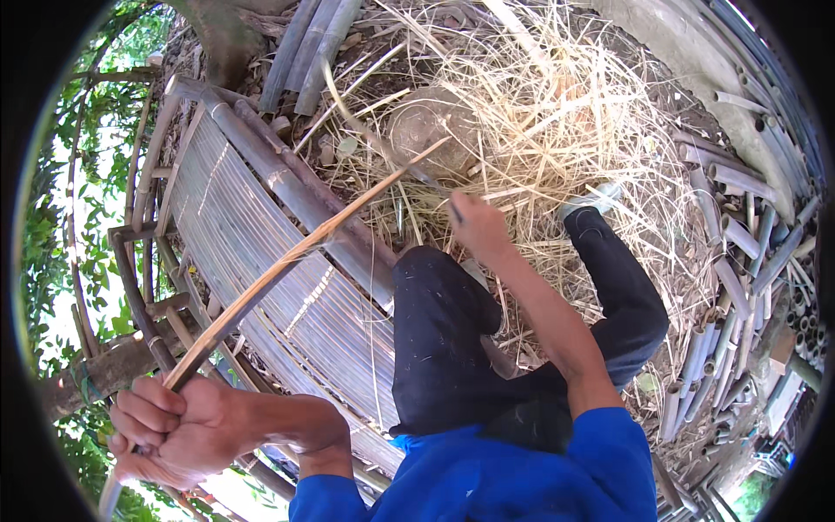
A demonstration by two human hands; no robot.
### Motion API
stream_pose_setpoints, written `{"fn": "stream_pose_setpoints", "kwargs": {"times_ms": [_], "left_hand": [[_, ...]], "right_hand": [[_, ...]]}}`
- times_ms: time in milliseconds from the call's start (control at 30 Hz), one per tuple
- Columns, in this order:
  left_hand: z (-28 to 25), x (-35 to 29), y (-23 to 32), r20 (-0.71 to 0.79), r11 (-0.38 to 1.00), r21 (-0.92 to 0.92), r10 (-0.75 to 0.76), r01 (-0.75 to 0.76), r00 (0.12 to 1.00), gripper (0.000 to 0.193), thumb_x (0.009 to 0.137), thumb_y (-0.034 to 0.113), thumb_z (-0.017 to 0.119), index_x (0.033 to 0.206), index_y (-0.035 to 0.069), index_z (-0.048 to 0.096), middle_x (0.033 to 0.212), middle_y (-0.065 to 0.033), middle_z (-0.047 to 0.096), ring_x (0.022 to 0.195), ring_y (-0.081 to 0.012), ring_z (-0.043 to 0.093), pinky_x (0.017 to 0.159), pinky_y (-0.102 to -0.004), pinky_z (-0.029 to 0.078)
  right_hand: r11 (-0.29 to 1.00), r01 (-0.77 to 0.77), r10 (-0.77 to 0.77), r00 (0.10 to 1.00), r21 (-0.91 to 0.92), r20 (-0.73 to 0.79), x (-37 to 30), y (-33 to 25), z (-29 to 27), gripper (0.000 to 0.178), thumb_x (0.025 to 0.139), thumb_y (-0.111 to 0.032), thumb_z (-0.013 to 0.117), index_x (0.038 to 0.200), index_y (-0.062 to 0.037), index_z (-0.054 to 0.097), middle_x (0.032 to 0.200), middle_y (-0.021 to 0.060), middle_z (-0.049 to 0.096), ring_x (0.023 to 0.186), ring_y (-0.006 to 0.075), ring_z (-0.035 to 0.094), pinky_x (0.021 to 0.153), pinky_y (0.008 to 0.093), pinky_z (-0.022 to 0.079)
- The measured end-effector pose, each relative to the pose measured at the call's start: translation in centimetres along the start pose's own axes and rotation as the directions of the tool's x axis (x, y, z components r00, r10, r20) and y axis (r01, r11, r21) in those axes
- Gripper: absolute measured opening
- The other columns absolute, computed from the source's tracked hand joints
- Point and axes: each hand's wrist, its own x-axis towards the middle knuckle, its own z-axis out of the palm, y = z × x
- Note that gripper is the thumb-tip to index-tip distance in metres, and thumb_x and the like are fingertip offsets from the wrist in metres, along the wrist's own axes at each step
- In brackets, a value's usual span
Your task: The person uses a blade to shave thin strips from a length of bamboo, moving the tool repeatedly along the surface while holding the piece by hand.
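Note:
My left hand [178, 426] is closed around the lower end of a long split bamboo strip [322, 230], which slants up to the right across the view. Its pointed far end lies over a round wooden stump [417, 122]. In my right hand [481, 228], fingers wrapped round the dark handle, is a knife [426, 179]. Slightly blurred, its blade points up and left, close to the strip's far end; whether they touch I cannot tell. A thin curved bamboo sliver [344, 106] arcs upward from near the blade.
Pale bamboo shavings [565, 122] heap around the stump. On the left runs a bamboo slat bench [235, 209] with a thick pole edge. Cut bamboo tubes [739, 183] pile along the right. My dark-trousered legs [444, 339] are bent below the knife.

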Motion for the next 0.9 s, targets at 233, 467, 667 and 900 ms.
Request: {"fn": "stream_pose_setpoints", "kwargs": {"times_ms": [233,467,667,900], "left_hand": [[-4.9,3.5,-2.3,0.050,0.984,-0.145,-0.095,0.102,0.994,0.026,0.106,0.026,0.049,0.090,0.006,0.044,0.066,0.0009,0.027,0.054,-0.0108,0.023,0.048,-0.0283,0.020],[-3.3,3.4,3.8,-0.066,0.942,-0.256,-0.242,0.218,0.968,0.029,0.103,0.032,0.048,0.099,0.003,0.050,0.073,-0.0010,0.035,0.061,-0.0148,0.032,0.056,-0.0316,0.031],[-2.8,0.6,7.5,0.306,0.877,-0.419,-0.109,0.237,0.946,0.047,0.106,0.049,0.048,0.096,0.002,0.053,0.069,-0.0013,0.039,0.054,-0.0117,0.032,0.048,-0.0281,0.027],[-0.8,-3.5,10.6,0.238,0.924,-0.334,-0.109,0.187,0.965,0.050,0.105,0.054,0.046,0.100,0.005,0.052,0.068,-0.0002,0.038,0.054,-0.0109,0.032,0.047,-0.0281,0.025]], "right_hand": [[0.879,-0.451,0.477,0.838,-0.156,0.264,-2.0,8.3,2.0,0.024,0.093,-0.022,0.060,0.112,-0.0086,0.054,0.083,0.0278,0.067,0.082,0.0484,0.066,0.075,0.0559,0.051],[0.886,-0.464,0.437,0.846,0.017,0.304,-6.7,-4.8,-3.1,0.028,0.095,-0.025,0.061,0.108,-0.0018,0.051,0.079,0.0270,0.066,0.079,0.0485,0.066,0.071,0.0543,0.051],[0.961,-0.089,0.071,0.994,0.261,0.077,-9.3,-18.0,-10.5,0.021,0.094,-0.019,0.066,0.105,-0.0037,0.056,0.076,0.0198,0.064,0.067,0.0385,0.067,0.063,0.0463,0.054],[0.898,0.353,-0.358,0.933,0.264,-0.029,-12.5,-25.9,-17.8,0.027,0.083,-0.011,0.079,0.104,-0.0007,0.064,0.075,0.0109,0.058,0.059,0.0267,0.062,0.048,0.0353,0.052]]}}
